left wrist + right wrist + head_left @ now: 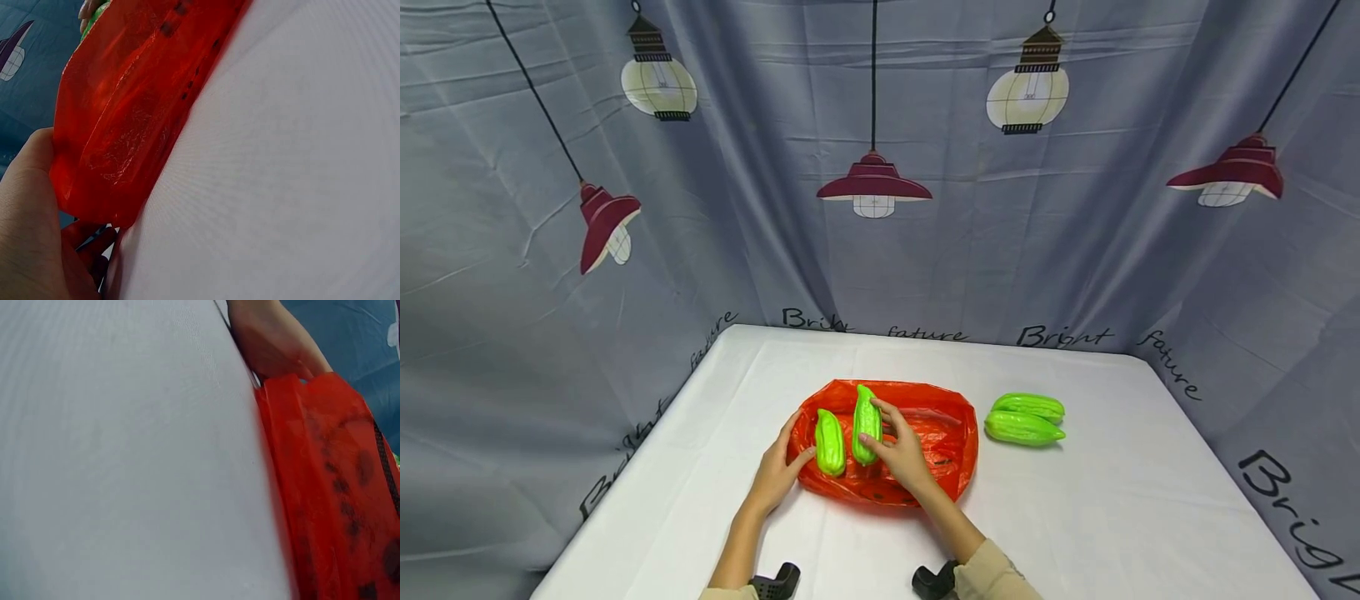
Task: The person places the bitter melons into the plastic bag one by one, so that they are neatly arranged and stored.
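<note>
A red plastic bag (pixel 936 425) stands spread wide on the table, its mouth facing up. My left hand (pixel 775 473) grips its left rim, thumb on the inner side and fingers outside; the left wrist view shows the thumb (pixel 34 162) over the red film. In my right hand (pixel 901 448) is a bright green ridged gourd (pixel 865 421), held over the bag's opening between thumb and fingers. Another green gourd (pixel 830 442) lies inside, near the left rim. The right wrist view shows the bag's side (pixel 331 481) with my left hand (pixel 275 340) at its far end.
Two more green gourds, one (pixel 1030 406) behind the other (pixel 1022 428), lie side by side right of the bag. A white cloth covers the table (pixel 1112 492). Grey-blue curtain (pixel 925 267) printed with lamps surrounds its back and sides.
</note>
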Available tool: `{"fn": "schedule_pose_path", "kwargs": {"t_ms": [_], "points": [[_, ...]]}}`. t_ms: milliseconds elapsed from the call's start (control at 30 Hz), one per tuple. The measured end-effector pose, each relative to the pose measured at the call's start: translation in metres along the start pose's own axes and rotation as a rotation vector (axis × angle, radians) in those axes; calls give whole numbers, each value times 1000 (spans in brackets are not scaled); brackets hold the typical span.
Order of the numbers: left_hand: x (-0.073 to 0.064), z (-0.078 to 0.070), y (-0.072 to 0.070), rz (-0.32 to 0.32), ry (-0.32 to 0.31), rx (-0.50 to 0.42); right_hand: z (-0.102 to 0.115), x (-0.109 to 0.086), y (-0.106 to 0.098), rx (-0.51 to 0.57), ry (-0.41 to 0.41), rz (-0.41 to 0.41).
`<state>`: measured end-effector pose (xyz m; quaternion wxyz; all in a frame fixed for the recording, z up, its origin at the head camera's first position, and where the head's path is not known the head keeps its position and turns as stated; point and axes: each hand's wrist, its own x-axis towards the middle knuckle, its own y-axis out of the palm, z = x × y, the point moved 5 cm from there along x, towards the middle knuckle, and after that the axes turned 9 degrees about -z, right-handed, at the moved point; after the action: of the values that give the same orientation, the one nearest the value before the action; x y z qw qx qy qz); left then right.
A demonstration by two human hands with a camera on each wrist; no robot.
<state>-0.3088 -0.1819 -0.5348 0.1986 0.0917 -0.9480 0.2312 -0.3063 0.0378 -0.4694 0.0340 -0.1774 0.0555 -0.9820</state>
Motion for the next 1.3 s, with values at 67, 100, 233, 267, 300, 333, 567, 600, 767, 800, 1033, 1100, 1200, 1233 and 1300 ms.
{"fn": "schedule_pose_path", "kwargs": {"t_ms": [67,100,233,267,300,333,567,600,767,800,1033,1100,1200,1233,1300], "points": [[0,0,0,-2,-3,2,-9,1,3,-22,4,4],[-1,0,-1,-2,-4,1,-15,1,5,-37,8,6],[-2,1,-2,-11,-18,2,-34,3,10,-79,26,26],[-3,1,-3,-12,-20,1,-37,3,12,-89,33,31],[-3,1,-3,-14,-19,0,-39,3,13,-95,38,38],[-3,2,-3,-16,-20,-1,-40,3,14,-99,41,43],[-5,1,-2,-16,4,2,-45,0,19,-102,55,70],[-5,0,-2,-16,6,4,-45,0,19,-105,52,69],[-5,0,-1,-15,5,9,-49,-2,20,-167,60,63],[-5,0,-1,-16,5,8,-50,-2,20,-172,59,63],[-4,0,0,-9,1,17,-51,0,21,-204,30,61],[-4,0,0,-6,1,16,-50,0,21,-217,28,63],[-3,0,0,-3,4,11,-48,-1,21,-236,25,70],[-3,-1,1,-3,7,9,-48,-1,21,-242,21,74],[-2,-1,1,-4,14,8,-48,-1,22,-257,17,79]]}}
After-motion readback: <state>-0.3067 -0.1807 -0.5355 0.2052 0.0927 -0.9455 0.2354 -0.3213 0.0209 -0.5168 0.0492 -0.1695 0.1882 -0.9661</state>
